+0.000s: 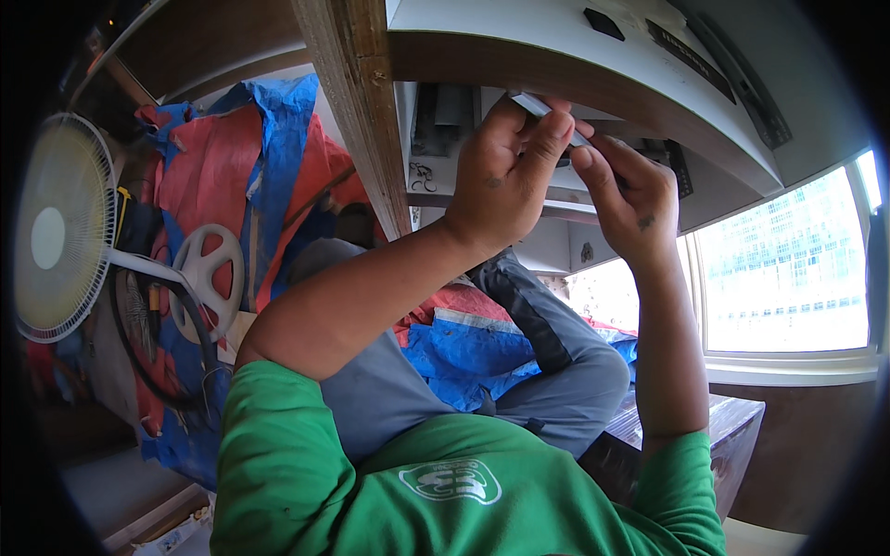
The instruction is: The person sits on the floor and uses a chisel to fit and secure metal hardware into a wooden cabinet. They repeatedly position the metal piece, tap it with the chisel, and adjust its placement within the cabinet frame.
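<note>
Both of my hands are raised in front of a white cabinet shelf [542, 54] with a brown edge. A thin light-grey strip [532, 104] runs slantwise between them, its kind not plain from here. My left hand [505, 171] pinches its upper end, thumb pressed along it. At its lower end, the thumb and fingers of my right hand [638, 190] close around it. Part of the strip is hidden behind the fingers. Just left of my left hand, small dark hooks or clips [423, 176] lie on a lower shelf.
A rough wooden post [357, 111] stands left of the cabinet. Farther left are a white fan [60, 227] and red and blue tarpaulin [218, 148]. Dark flat pieces [691, 57] rest on the shelf top. On the right is a bright window [783, 264], with a plastic-wrapped box [732, 435] below.
</note>
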The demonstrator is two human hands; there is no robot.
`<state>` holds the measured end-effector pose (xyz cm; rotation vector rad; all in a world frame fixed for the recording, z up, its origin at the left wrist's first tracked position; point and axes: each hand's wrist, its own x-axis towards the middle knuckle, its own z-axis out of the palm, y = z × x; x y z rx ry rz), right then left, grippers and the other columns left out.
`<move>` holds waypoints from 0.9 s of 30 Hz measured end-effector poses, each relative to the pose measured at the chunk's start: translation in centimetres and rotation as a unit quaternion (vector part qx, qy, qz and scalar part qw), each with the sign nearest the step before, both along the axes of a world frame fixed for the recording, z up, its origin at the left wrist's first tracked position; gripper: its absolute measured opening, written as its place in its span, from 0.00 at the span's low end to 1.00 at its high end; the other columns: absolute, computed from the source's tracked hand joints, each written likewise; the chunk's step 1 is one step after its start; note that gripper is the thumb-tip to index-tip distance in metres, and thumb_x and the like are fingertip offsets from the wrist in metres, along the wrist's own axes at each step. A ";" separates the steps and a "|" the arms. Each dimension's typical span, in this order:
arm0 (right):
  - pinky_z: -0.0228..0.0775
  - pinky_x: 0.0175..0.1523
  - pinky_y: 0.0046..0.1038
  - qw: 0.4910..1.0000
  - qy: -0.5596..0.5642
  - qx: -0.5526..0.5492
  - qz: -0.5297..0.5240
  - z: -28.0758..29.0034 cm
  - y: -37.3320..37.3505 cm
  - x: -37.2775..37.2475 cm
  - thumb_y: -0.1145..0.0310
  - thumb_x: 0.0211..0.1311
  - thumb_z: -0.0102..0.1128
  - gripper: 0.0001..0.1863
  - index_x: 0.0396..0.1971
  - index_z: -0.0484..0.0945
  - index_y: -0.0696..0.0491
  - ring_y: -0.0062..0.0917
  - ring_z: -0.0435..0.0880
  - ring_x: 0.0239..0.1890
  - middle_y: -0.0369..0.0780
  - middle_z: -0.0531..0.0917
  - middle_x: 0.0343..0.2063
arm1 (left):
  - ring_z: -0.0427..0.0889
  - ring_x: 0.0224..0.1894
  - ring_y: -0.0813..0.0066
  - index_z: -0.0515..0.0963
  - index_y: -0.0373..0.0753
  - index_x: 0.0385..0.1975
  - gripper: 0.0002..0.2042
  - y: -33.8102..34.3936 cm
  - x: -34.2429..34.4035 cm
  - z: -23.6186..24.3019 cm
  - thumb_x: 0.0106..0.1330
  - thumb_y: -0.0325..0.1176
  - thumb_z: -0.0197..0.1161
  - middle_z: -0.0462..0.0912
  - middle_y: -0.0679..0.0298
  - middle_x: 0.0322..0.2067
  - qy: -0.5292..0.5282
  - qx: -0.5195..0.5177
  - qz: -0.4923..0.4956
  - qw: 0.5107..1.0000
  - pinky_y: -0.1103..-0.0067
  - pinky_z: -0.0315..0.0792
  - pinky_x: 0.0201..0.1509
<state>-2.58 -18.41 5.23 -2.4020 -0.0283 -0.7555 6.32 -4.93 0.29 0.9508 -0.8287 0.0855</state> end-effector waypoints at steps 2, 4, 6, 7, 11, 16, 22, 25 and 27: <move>0.75 0.34 0.25 1.000 -0.011 0.008 -0.005 0.1 0.2 0.0 0.54 0.67 0.68 0.19 0.46 0.87 0.55 0.26 0.85 0.24 0.44 0.85 0.23 | 0.87 0.44 0.75 0.72 0.35 0.49 0.13 -0.2 -0.1 0.1 0.79 0.39 0.55 0.86 0.58 0.39 -0.002 0.009 -0.015 1.000 0.80 0.78 0.49; 0.75 0.34 0.25 0.999 -0.008 0.033 -0.004 0.3 0.3 -0.3 0.53 0.66 0.68 0.20 0.46 0.87 0.54 0.26 0.85 0.24 0.44 0.85 0.23 | 0.86 0.45 0.75 0.72 0.35 0.49 0.13 -0.4 -0.3 0.1 0.80 0.39 0.54 0.86 0.58 0.39 0.002 0.000 -0.034 0.999 0.80 0.78 0.49; 0.75 0.34 0.26 0.999 0.005 0.036 -0.001 0.5 0.4 -0.3 0.53 0.66 0.68 0.20 0.46 0.87 0.53 0.28 0.85 0.24 0.45 0.85 0.23 | 0.85 0.45 0.77 0.72 0.35 0.49 0.12 -0.3 -0.3 0.1 0.80 0.38 0.54 0.85 0.59 0.39 0.013 0.004 -0.028 1.000 0.80 0.77 0.49; 0.75 0.34 0.26 0.999 0.016 0.041 -0.009 0.6 0.4 -0.5 0.53 0.66 0.68 0.20 0.47 0.87 0.53 0.28 0.85 0.24 0.45 0.86 0.24 | 0.85 0.45 0.77 0.72 0.35 0.49 0.12 -0.2 -0.4 0.1 0.80 0.38 0.53 0.85 0.59 0.39 0.025 0.016 -0.031 0.999 0.81 0.77 0.49; 0.76 0.35 0.27 1.000 0.013 -0.014 -0.002 0.8 0.6 -0.4 0.55 0.67 0.68 0.18 0.47 0.87 0.53 0.27 0.87 0.25 0.44 0.86 0.24 | 0.84 0.44 0.79 0.72 0.35 0.49 0.12 0.0 -0.4 0.2 0.80 0.38 0.54 0.85 0.60 0.39 0.016 -0.014 -0.009 1.000 0.81 0.77 0.49; 0.76 0.34 0.28 1.000 -0.014 0.011 -0.001 0.6 0.9 0.0 0.52 0.66 0.68 0.19 0.47 0.88 0.52 0.30 0.88 0.26 0.44 0.86 0.23 | 0.83 0.43 0.80 0.72 0.36 0.50 0.12 0.1 -0.6 0.2 0.81 0.38 0.51 0.85 0.61 0.39 0.026 0.004 -0.021 0.999 0.81 0.76 0.49; 0.77 0.35 0.28 1.000 0.006 -0.015 -0.022 0.8 1.0 -0.2 0.55 0.66 0.68 0.17 0.45 0.88 0.52 0.33 0.89 0.27 0.46 0.86 0.24 | 0.83 0.42 0.80 0.72 0.35 0.49 0.12 0.0 -0.7 0.3 0.81 0.39 0.52 0.85 0.60 0.39 0.039 -0.006 -0.020 0.999 0.80 0.76 0.48; 0.75 0.32 0.28 0.999 -0.029 0.026 -0.010 0.6 1.0 0.1 0.53 0.65 0.69 0.18 0.44 0.88 0.51 0.34 0.86 0.24 0.46 0.84 0.22 | 0.82 0.42 0.80 0.73 0.34 0.49 0.13 -0.1 -0.6 0.4 0.81 0.39 0.52 0.84 0.61 0.39 0.016 0.011 -0.012 1.000 0.80 0.76 0.49; 0.75 0.33 0.29 1.000 -0.012 -0.018 -0.015 0.4 0.9 0.4 0.53 0.65 0.69 0.18 0.45 0.88 0.52 0.34 0.87 0.24 0.46 0.85 0.22 | 0.83 0.43 0.79 0.73 0.34 0.49 0.13 0.1 -0.6 0.4 0.81 0.39 0.52 0.84 0.61 0.39 0.040 -0.005 -0.005 0.999 0.80 0.77 0.49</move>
